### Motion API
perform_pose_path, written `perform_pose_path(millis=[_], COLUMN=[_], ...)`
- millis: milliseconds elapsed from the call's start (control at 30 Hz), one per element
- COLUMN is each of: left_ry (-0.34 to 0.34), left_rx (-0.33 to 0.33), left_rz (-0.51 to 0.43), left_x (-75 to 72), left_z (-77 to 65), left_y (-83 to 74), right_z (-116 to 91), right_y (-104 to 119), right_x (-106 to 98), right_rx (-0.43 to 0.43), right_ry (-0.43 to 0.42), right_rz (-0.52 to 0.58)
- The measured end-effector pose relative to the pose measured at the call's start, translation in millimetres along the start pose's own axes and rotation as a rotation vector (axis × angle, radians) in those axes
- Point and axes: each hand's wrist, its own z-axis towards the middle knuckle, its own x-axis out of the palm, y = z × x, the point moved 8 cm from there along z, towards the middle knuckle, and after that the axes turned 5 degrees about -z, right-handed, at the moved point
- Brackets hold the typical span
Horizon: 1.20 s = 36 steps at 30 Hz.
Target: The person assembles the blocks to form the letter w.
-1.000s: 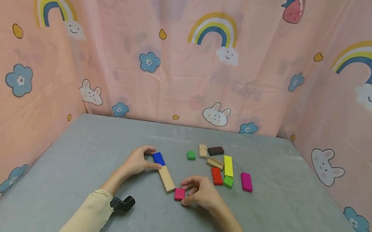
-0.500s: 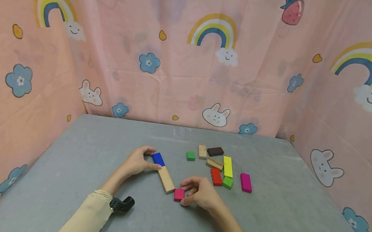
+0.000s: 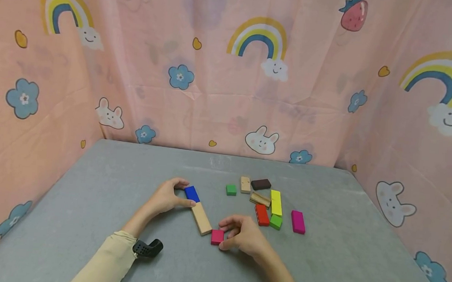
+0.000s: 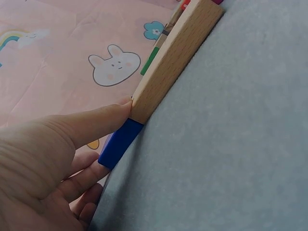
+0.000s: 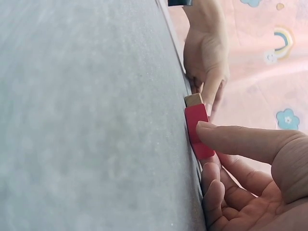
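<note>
A blue block [image 3: 192, 193] lies end to end with a longer plain wooden block [image 3: 201, 219] on the grey table. My left hand [image 3: 167, 197] holds the blue block, fingertips at its far end and the thumb by the seam with the wooden one. In the left wrist view the thumb tip touches the wooden block [image 4: 175, 60] close to that seam. A small pinkish-red block [image 3: 217, 237] sits at the near end of the wooden block. My right hand [image 3: 244, 235] pinches this block, its thumb on the near side; in the right wrist view the fingers curl behind the red block [image 5: 196, 126].
To the right lie a red block [image 3: 261, 215], a yellow block [image 3: 276, 202], a light green block [image 3: 276, 221] and a magenta block [image 3: 298, 222]. Further back are a dark brown block [image 3: 260, 184], a green block [image 3: 231, 189] and two wooden pieces. A patterned pink curtain [image 3: 212, 109] surrounds the table.
</note>
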Motion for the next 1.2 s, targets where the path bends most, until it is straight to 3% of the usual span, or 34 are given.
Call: perform_pose_path(millis=[467, 1200], left_ry=[-0.002, 0.025], left_rx=[-0.017, 0.069], left_rz=[0.005, 0.076], left_x=[1.5, 4.2], left_z=[-0.6, -1.5], left_y=[0.8, -3.9], right_z=[-1.4, -2.1], right_y=[-0.7, 0.6], right_x=[0.0, -0.3], right_rx=[-0.005, 0.003], right_ry=[0.002, -0.006], right_rz=[-0.006, -0.009])
